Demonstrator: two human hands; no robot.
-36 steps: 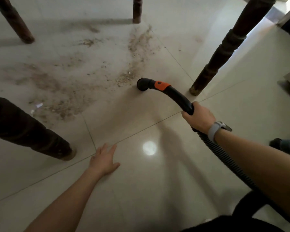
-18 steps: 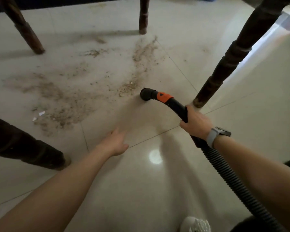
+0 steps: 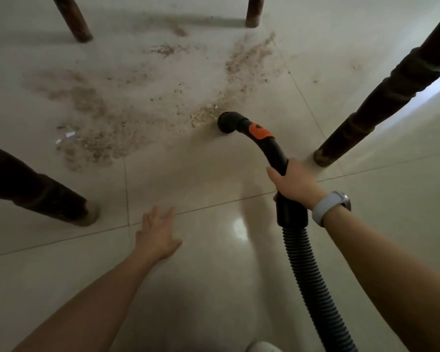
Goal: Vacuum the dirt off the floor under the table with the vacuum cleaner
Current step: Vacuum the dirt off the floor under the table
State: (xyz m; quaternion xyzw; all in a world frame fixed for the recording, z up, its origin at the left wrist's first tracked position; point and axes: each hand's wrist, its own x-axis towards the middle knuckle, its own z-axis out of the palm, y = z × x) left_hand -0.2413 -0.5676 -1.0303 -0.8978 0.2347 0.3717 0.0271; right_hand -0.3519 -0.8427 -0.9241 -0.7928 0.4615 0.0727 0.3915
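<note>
Brown dirt [image 3: 117, 118] is scattered over the pale tiled floor [image 3: 214, 288] between the table legs. The black vacuum wand [image 3: 269, 146] with an orange patch curves down to its nozzle [image 3: 226, 121], which touches the floor at the right edge of a crumb pile [image 3: 205, 115]. My right hand [image 3: 295, 184], with a watch on the wrist, is shut on the wand's handle. A ribbed black hose [image 3: 313, 280] trails back from the handle. My left hand [image 3: 156, 232] rests flat on the floor with its fingers spread, holding nothing.
Dark wooden table legs stand around the dirt: near left [image 3: 36, 191], near right [image 3: 381, 105], far left [image 3: 73, 19], far middle [image 3: 254, 11]. Small white scraps [image 3: 66, 137] lie in the dirt. A white object [image 3: 263, 348] shows at the bottom edge.
The nozzle has stayed at the crumb pile's right edge while the view shifted. My left hand slid forward, then came back a little on the floor. My right hand keeps its grip.
</note>
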